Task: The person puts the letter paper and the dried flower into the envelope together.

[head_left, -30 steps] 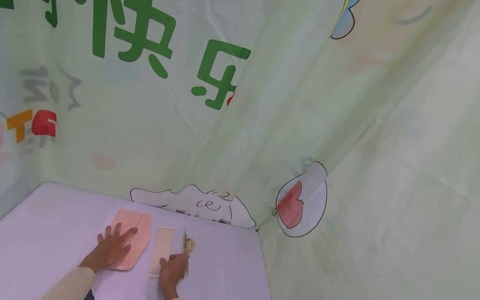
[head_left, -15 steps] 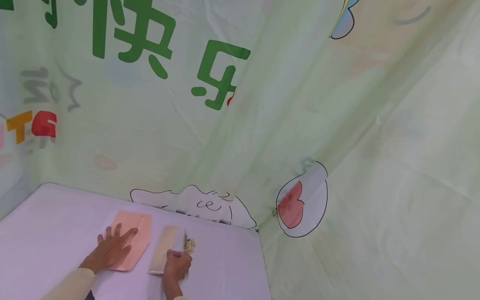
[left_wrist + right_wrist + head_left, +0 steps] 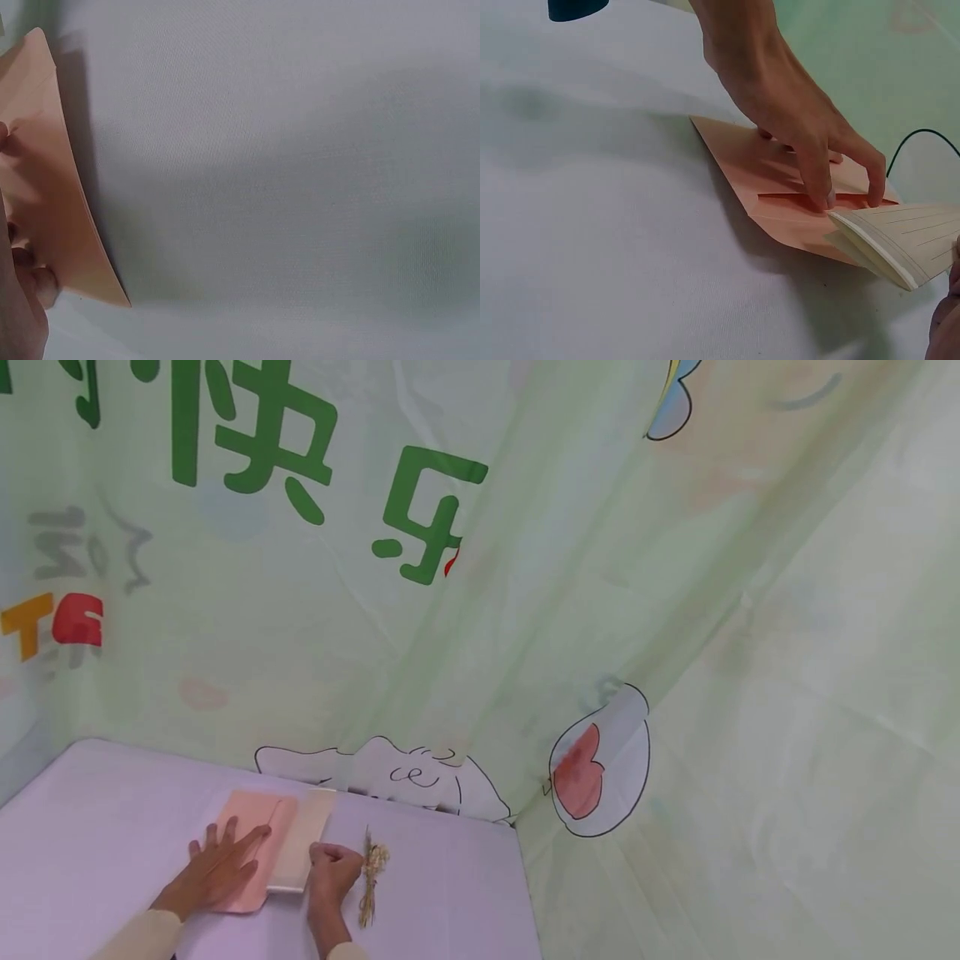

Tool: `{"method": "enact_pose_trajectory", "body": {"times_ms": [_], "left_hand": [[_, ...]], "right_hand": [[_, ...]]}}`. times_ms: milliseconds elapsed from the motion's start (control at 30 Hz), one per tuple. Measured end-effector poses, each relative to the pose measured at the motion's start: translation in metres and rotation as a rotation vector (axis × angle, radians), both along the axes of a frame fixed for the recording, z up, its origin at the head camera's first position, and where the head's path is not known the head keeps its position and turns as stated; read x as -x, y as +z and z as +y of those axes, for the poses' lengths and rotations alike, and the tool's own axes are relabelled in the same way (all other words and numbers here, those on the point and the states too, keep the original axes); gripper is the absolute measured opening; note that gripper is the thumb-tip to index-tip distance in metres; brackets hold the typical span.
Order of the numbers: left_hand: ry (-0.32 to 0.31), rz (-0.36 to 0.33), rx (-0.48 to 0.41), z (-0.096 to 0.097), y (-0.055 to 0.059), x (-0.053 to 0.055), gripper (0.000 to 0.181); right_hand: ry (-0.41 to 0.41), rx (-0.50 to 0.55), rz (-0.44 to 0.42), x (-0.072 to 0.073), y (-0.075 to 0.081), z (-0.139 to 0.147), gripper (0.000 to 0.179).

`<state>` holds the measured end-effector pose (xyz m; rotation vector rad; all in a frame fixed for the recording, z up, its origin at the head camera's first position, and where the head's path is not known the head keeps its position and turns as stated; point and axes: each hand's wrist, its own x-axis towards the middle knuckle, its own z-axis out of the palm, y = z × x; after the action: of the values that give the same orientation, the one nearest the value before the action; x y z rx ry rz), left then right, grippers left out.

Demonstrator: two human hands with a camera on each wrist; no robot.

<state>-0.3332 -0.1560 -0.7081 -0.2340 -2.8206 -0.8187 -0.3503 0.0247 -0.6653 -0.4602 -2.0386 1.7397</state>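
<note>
A salmon-pink envelope [image 3: 251, 806] lies on the table with a long slit [image 3: 787, 201] showing in the right wrist view. Spread over it, my left hand [image 3: 213, 872] presses it down, thumb and forefinger at the slit. My right hand [image 3: 335, 870] pinches a folded sheet of cream lined letter paper [image 3: 302, 843] by its right edge. The folded end of the letter paper [image 3: 900, 236] is close over the envelope near the slit; whether they touch, I cannot tell. In the left wrist view only the envelope's edge [image 3: 60, 180] and some fingers [image 3: 45, 287] appear.
A small bunch of dried flowers [image 3: 372, 872] lies right of my right hand. The pale lilac table [image 3: 450, 893] ends at a printed cloth hanging [image 3: 315, 635] behind and at the right. A dark blue cuff [image 3: 577, 7] shows at the top of the right wrist view.
My right hand has picked up the folded letter paper from beside the dried flowers and carried it left to the envelope. The left hand stays on the envelope. The head view has shifted slightly.
</note>
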Motion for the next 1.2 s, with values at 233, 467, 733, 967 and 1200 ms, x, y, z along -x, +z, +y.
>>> {"method": "enact_pose_trajectory", "body": {"times_ms": [233, 467, 733, 967, 1200], "left_hand": [[0.012, 0.035, 0.031, 0.000, -0.018, 0.008, 0.051], [-0.020, 0.063, 0.056, 0.000, -0.027, 0.007, 0.087], [0.000, 0.054, 0.027, -0.004, -0.025, 0.007, 0.052], [-0.012, 0.013, 0.015, -0.006, -0.025, 0.009, 0.052], [0.000, 0.000, 0.014, -0.005, -0.020, 0.008, 0.047]], "right_hand": [[-0.001, -0.035, -0.090, 0.007, -0.014, -0.011, 0.017], [-0.064, -0.093, -0.123, 0.005, -0.031, -0.020, 0.023], [-0.071, -0.166, -0.032, 0.005, -0.039, -0.029, 0.030], [-0.073, -0.158, -0.147, 0.002, -0.025, -0.031, 0.032], [-0.055, -0.175, -0.163, 0.002, -0.026, -0.032, 0.032]]}}
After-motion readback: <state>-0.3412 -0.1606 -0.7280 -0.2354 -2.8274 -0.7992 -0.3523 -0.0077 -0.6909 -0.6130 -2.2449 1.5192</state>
